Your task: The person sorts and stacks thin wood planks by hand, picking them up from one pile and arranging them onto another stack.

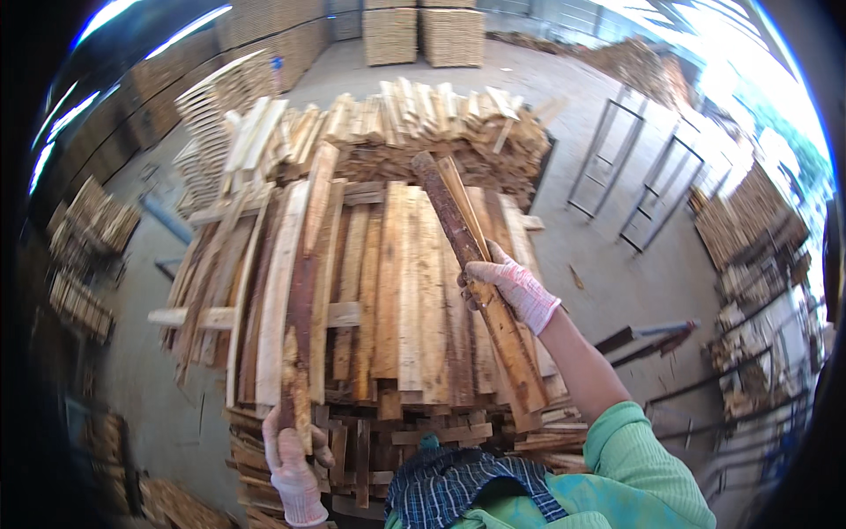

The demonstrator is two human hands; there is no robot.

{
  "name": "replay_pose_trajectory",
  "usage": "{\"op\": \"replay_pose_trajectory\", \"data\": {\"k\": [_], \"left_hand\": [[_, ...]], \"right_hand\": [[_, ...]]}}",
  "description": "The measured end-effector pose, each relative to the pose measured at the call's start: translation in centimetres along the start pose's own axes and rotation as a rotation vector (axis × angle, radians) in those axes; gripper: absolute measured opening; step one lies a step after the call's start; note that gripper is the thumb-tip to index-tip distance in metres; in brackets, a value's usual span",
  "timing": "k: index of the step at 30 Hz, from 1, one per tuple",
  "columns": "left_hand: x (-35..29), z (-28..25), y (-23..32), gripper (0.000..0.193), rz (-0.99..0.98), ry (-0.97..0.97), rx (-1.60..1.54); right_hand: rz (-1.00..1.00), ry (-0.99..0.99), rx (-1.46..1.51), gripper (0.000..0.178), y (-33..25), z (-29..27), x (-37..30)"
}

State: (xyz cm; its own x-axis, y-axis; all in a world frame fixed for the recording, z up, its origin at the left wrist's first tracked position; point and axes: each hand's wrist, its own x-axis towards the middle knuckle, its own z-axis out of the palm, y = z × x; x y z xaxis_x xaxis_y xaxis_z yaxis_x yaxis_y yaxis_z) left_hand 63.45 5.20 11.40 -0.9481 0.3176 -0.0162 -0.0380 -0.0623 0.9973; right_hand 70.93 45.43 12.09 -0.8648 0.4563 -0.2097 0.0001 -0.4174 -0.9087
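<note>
The gloved right hand (pixel 514 289) wraps its fingers around a long, bark-edged wooden slat (pixel 480 282) at mid-length; it looks stiff, rough and fairly light. The gloved left hand (pixel 291 463) closes its fingers on the near end of a dark, bark-covered plank (pixel 300 326) lying on the stacked timber pile (pixel 397 291).

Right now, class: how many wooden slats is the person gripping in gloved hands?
2. The right hand grips a bark-edged slat angled over the stack's right side. The left hand grips a dark slat at its near end, front left. Further slats under the palms may be hidden.
</note>
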Motion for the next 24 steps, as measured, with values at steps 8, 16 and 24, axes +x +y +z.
{"op": "replay_pose_trajectory", "data": {"k": [8, 16, 24], "left_hand": [[0.5, 6.7, -1.6, 0.037, 0.103, -0.197, 0.315], [-1.3, 12.4, -3.3, 0.045, 0.556, -0.468, 1.395], [6.6, 17.8, -2.9, 0.055, 0.597, -0.44, 1.316]], "right_hand": [[0.135, 0.517, -1.064, 0.095, -3.7, -12.2, -5.1], [0.116, 0.495, -1.357, 0.077, 4.7, -18.0, -1.1], [0.099, 0.659, -1.211, 0.064, 5.3, -20.1, 3.1]]}}
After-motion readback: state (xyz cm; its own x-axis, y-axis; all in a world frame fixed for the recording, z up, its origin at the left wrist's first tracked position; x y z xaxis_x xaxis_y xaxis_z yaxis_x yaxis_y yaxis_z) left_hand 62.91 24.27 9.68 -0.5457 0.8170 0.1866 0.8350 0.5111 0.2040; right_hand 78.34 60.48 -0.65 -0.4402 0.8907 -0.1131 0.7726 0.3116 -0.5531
